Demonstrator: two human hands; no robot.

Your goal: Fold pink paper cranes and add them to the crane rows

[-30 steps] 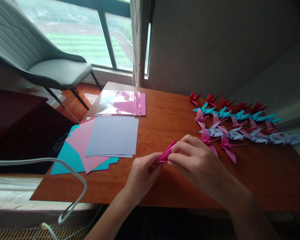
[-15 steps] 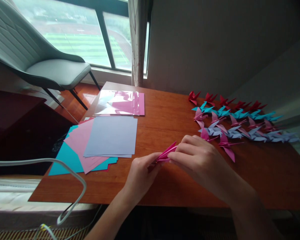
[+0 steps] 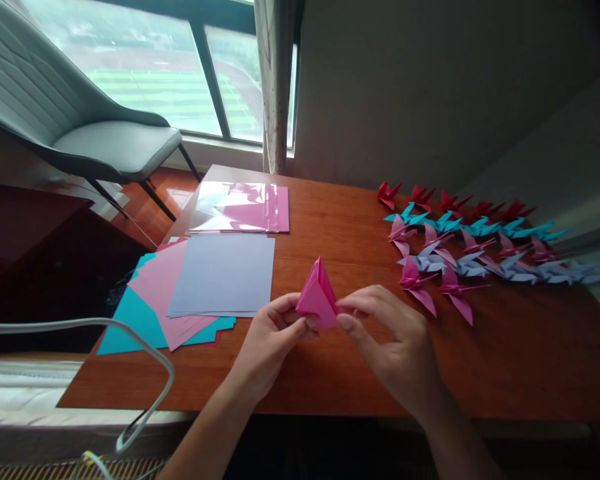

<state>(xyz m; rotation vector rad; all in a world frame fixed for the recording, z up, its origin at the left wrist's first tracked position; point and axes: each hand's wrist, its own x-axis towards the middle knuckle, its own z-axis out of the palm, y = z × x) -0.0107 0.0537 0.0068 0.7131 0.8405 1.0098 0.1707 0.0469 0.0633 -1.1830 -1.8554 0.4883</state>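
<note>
Above the front half of the table, a folded piece of bright pink origami paper (image 3: 320, 300) is held up, its pointed tip upward and a slit running down from it. My left hand (image 3: 275, 340) pinches its lower left part, thumb in front and fingers behind. At the right corner, the thumb and index finger of my right hand (image 3: 395, 340) close on the paper's edge. Two finished bright pink paper cranes (image 3: 417, 283) lie beyond my right hand.
Rows of red (image 3: 450, 200), turquoise (image 3: 445, 223), light pink (image 3: 433, 237) and pale lavender cranes (image 3: 470, 263) stand at the back right. Lavender sheets (image 3: 225, 273) top a fanned paper stack on the left, below a clear paper packet (image 3: 240, 207). A white cable (image 3: 150, 347) crosses the lower left.
The pink paper has turned from a thin, slanted edge-on view to a broad face with its point up. My right hand has moved down and right to its corner.
</note>
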